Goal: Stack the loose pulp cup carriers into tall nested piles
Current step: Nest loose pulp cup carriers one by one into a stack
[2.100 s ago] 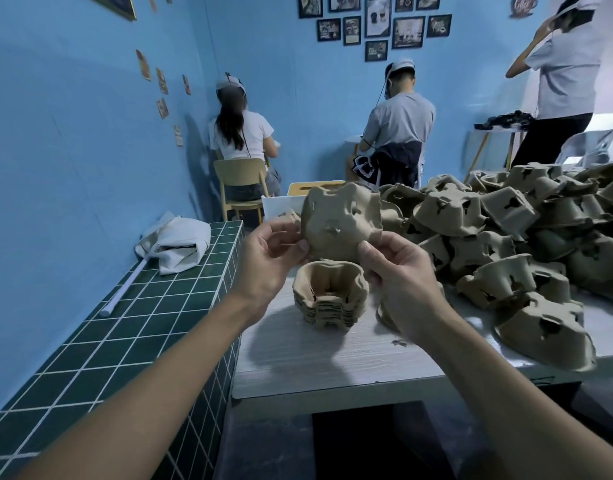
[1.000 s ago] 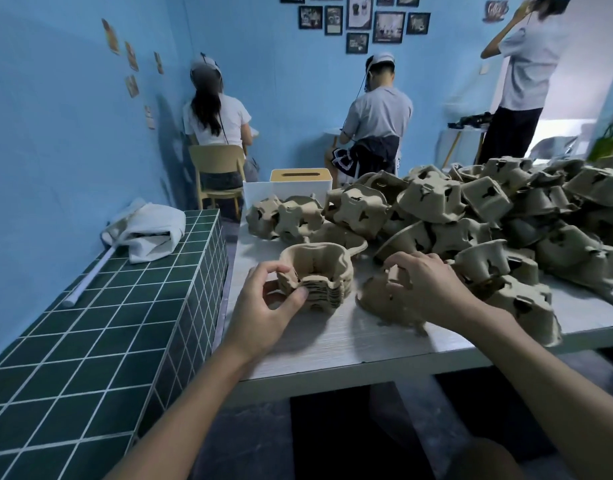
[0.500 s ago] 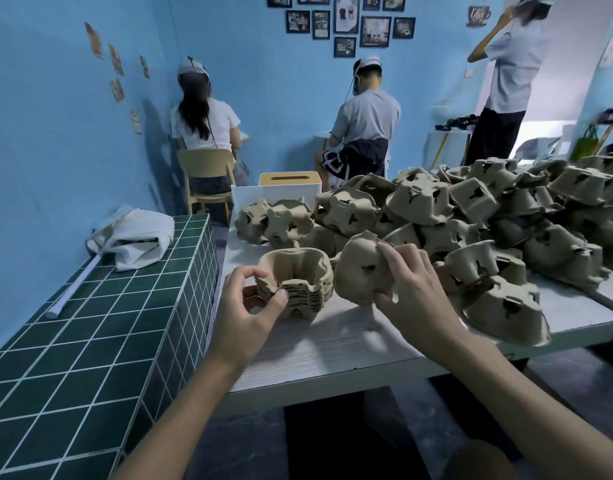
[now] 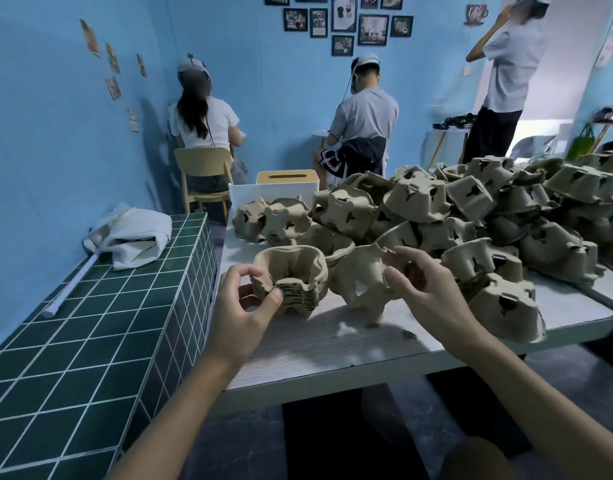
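Pulp cup carrier (image 4: 360,282) pinched in right grip (image 4: 426,296), just beside nested pile (image 4: 294,289) by left edge of worktop (image 4: 333,348).
Left grip (image 4: 242,306) clasps the pile; the carrier probably wants turning open-side-up, cups aligned, then pressing down.

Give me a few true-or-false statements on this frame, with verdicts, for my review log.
1. The right hand holds a loose carrier. True.
2. The nested stack stands on the tiled counter. False: it stands on the white table.
3. The loose carrier sits nested in the stack. False: it is held tilted beside the stack, on its right.
4. A white cloth lies on the tiled counter. True.
5. The left hand touches the nested stack. True.
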Demonstrator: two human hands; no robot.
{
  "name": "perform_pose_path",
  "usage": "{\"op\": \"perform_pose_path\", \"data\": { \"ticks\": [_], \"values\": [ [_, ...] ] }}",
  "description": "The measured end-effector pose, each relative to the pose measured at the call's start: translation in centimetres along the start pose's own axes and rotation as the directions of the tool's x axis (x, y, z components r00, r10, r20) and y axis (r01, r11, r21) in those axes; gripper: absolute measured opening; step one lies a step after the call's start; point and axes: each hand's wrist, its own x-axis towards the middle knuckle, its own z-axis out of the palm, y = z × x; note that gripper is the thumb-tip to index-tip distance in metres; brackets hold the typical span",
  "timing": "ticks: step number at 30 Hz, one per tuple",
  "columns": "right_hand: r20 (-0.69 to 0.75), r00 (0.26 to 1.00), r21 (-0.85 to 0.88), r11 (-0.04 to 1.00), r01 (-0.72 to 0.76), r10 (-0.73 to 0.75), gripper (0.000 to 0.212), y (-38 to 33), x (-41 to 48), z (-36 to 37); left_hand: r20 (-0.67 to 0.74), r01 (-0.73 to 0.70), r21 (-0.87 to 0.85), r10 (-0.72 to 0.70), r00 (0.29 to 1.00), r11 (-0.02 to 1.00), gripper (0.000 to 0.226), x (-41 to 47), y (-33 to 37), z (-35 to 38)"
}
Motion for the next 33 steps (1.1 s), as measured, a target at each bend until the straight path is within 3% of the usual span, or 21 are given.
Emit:
{"op": "perform_pose_path", "data": {
  "ticks": [5, 8, 12, 19, 25, 33],
  "values": [
    [0.073, 0.995, 0.247, 0.965, -0.089, 0.073, 0.017, 0.1, -0.2, -1.1, -0.009, 0.01, -0.003, -0.01, 1.0, 1.0, 0.025, 0.0, -0.2, -0.1],
    [0.042, 0.999, 0.213, 0.977, -0.033, 0.025, 0.015, -0.1, -0.4, -1.8, -0.018, 0.013, 0.003, -0.013, 1.0, 1.0, 0.026, 0.1, -0.3, -0.1],
    [-0.112, 0.987, 0.23, 0.964, 0.135, -0.112, 0.023, -1.9, -0.4, -1.9, -0.024, 0.008, 0.018, -0.008, 1.0, 1.0, 0.027, 0.1, -0.4, 0.0],
    [-0.244, 0.929, 0.102, 0.945, 0.311, -0.279, 0.016, -6.2, 1.0, 3.8, 0.099, 0.032, -0.054, -0.026, 0.995, 0.998, 0.042, -0.1, -0.1, -0.2],
    [-0.065, 0.926, 0.054, 0.925, 0.375, -0.372, 0.012, -6.4, 0.3, 8.1, 0.08, 0.079, -0.065, -0.073, 0.994, 0.995, 0.085, -0.1, 0.1, -0.2],
    [-0.029, 0.878, -0.041, 0.878, 0.477, -0.478, 0.022, -4.5, 0.1, 7.2, 0.096, 0.012, -0.049, -0.007, 0.995, 0.999, 0.083, 0.1, -0.6, -0.3]
  ]
}}
